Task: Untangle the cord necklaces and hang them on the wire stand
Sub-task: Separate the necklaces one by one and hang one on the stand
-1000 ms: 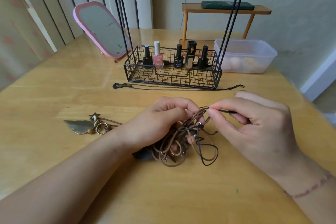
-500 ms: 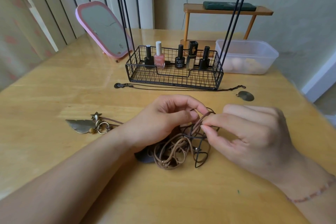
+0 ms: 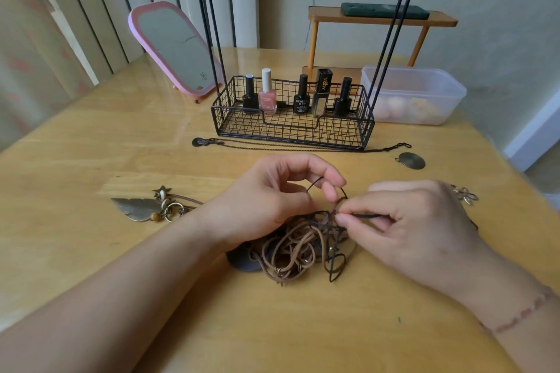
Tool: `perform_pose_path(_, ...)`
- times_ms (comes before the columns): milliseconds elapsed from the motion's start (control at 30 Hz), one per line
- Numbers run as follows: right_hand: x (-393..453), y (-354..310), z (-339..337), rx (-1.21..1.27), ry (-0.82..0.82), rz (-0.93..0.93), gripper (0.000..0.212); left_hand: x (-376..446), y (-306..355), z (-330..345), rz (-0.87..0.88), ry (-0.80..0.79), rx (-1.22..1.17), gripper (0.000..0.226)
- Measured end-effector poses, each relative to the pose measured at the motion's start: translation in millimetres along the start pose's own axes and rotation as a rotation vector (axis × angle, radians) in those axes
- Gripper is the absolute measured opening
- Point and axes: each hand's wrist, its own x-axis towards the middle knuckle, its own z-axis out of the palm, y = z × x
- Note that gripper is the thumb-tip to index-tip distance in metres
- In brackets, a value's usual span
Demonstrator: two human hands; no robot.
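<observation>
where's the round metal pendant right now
In the head view the round metal pendant lies flat on the table at the right, just past the wire stand's front right corner and beyond the right hand.

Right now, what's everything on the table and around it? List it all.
cord tangle: one, brown and black, table centre, under both hands
wire stand: one, black, behind tangle
polish bottles: five, four dark, one pink, in stand basket
chain necklace: one, dark, before stand
round pendant: one, bronze, right of chain
leaf pendant: one, bronze, left
mirror: one, pink, back left
plastic tub: one, clear, back right
small shelf: one, wooden, rear
left hand: holds cord loop
right hand: fingers pinch black cord
</observation>
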Motion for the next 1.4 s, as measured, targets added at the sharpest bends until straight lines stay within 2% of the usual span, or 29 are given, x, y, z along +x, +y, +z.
perform_pose_path(133, 0, 4, 8, 0.05, -0.081, 0.127, 0.015, -1, 1, -1, 0.034, -0.022, 0.017, 0.028)
perform_pose_path(300, 0, 3, 19, 0.125, -0.077, 0.173, 0.028, -2, 2, 0, 0.069, -0.09, 0.017, 0.033)
perform_pose_path(367, -1, 3, 24, 0.093, -0.022, 0.176, 0.029, -2, 2, 2, 0.124, -0.098, 0.087, 0.029)
perform_pose_path(467, -1, 0, 28, 0.083, 0.148, 0.199, 0.036, -3, 2, 5, 0.272, -0.029, 0.201, 0.025)
perform_pose_path(600, 2, -2, 25, 0.163, 0.31, 0.196, 0.018, -5, 0, 5, 0.47, 0.133, 0.314, 0.032)
perform_pose_path(700, 2, -4, 23, 0.114, 0.369, 0.147, 0.019, -1, -3, 6, 0.36, 0.29, 0.22, 0.04)
perform_pose_path(767, 1, -5, 22, 0.099, 0.408, 0.103, 0.021, 2, -4, 7, 0.235, 0.333, 0.181, 0.028)
perform_pose_path(833, 1, -5, 21, 0.101, 0.432, 0.071, 0.02, 3, -5, 6, 0.144, 0.272, 0.123, 0.006)
perform_pose_path(900, 1, -5, 21, 0.096, 0.439, 0.053, 0.019, 3, -4, 6, 0.097, 0.202, 0.095, 0.016)
perform_pose_path(1033, 1, -4, 22, 0.07, 0.457, 0.026, 0.019, 2, -5, 6, 0.109, 0.131, 0.078, 0.04)
perform_pose_path(1167, -1, -2, 22, 0.045, 0.467, -0.015, 0.017, 3, -6, 3, 0.137, 0.122, 0.086, 0.028)
perform_pose_path(1400, 0, -3, 17, -0.027, 0.457, -0.046, 0.011, 0, -4, -1, 0.2, 0.072, 0.197, 0.031)
